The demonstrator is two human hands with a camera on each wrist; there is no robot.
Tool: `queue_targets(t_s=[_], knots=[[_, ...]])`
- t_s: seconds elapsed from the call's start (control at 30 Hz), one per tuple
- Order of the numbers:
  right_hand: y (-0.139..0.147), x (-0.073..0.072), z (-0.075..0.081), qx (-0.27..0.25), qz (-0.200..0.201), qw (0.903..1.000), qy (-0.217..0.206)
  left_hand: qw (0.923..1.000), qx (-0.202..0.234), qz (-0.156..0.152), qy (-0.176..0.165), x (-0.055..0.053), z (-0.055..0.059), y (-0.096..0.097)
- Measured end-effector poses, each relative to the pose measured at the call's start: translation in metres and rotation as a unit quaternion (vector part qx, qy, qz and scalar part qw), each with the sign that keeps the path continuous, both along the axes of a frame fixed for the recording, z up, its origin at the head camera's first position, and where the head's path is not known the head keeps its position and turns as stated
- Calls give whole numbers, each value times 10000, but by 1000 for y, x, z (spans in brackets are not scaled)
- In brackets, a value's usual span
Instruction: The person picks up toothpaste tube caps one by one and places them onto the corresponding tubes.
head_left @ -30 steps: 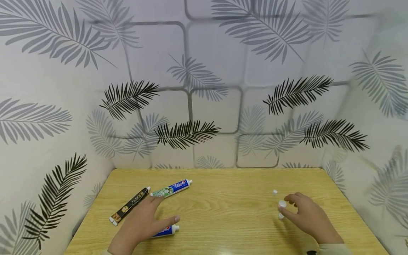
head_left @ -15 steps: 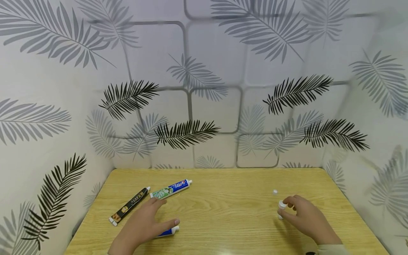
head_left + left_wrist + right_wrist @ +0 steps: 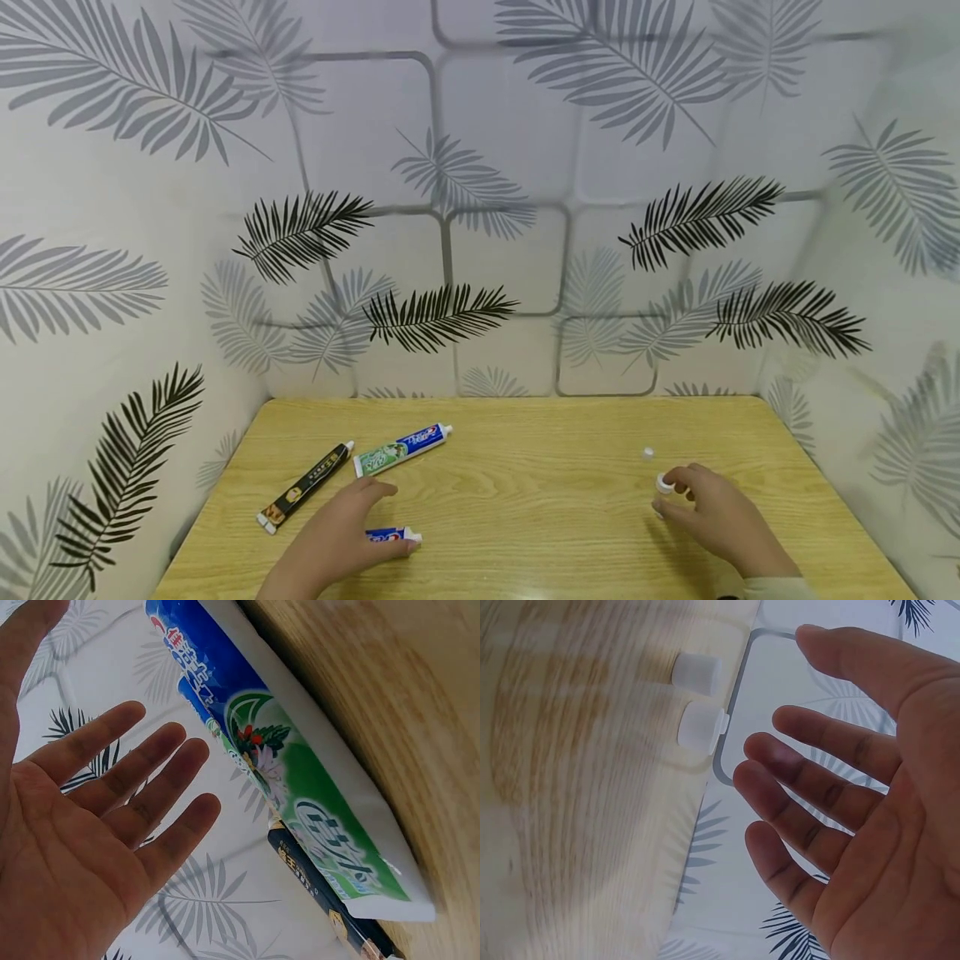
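Observation:
My left hand (image 3: 337,533) is held over a blue toothpaste tube (image 3: 386,535), its thumb overlapping the tube's white cap end in the head view. The left wrist view shows this tube's blue and green face (image 3: 285,765) beside the spread fingers, with nothing in the palm. On the right, my right hand (image 3: 716,512) hovers by small white caps, fingers relaxed and holding nothing. One white cap (image 3: 664,482) is at its fingertips, and another (image 3: 648,453) lies farther back. Two caps (image 3: 697,673) stand close together in the right wrist view. My thumb partly hides a further white piece.
A black toothpaste tube (image 3: 306,487) lies on the left of the wooden table (image 3: 525,500). Another blue and green tube (image 3: 402,450) is behind the left hand. A leaf-patterned wall (image 3: 502,250) rises at the table's back edge and along both sides.
My left hand has drawn slightly toward me, its thumb now over the near tube's cap end. The right hand has sunk a little beside the caps. The tubes have stayed put.

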State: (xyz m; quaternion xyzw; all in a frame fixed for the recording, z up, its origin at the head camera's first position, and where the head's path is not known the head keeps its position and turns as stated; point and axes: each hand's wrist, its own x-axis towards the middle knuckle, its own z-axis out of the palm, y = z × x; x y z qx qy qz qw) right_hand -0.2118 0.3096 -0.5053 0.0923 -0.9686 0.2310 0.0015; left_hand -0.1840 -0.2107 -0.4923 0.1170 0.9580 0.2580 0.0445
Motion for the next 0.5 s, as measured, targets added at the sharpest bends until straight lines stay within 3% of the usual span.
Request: queue_targets(t_s=[0.5], knots=[[1,-4,-6,-74,-1,9997,-222,9986,12,-471,-240,0,-7,-9]])
